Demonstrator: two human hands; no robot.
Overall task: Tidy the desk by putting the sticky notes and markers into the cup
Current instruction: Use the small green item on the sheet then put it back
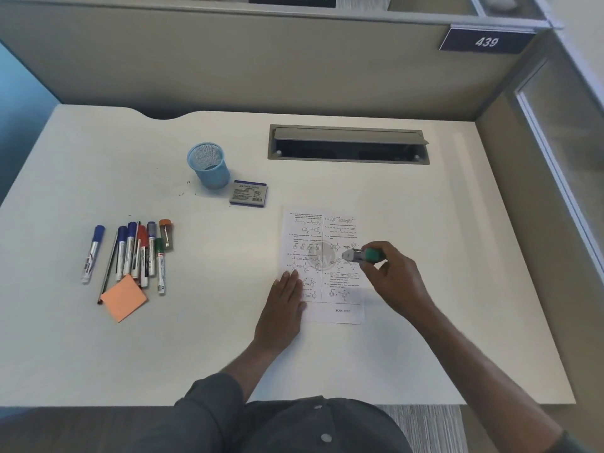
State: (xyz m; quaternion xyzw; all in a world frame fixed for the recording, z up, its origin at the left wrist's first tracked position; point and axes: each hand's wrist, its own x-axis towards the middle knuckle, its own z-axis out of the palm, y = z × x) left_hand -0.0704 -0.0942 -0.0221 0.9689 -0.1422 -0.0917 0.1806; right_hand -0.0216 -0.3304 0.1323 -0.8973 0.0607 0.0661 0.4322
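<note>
Pressing paper [322,243] flat, left hand [284,302], right hand [390,276] pinching marker [362,255]

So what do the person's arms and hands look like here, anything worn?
Both hands, the left hand and right hand, are bare: no gloves, rings or watch visible. The forearms are bare too. A dark grey sleeve is pushed up near the left elbow, part of a buttoned shirt.

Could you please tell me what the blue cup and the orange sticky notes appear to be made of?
The blue cup looks like fine metal mesh with a painted matte finish: its wall shows a see-through grid, though plastic mesh can't be ruled out. The orange sticky notes look like matte paper: a flat, thin square pad with no shine.
</note>
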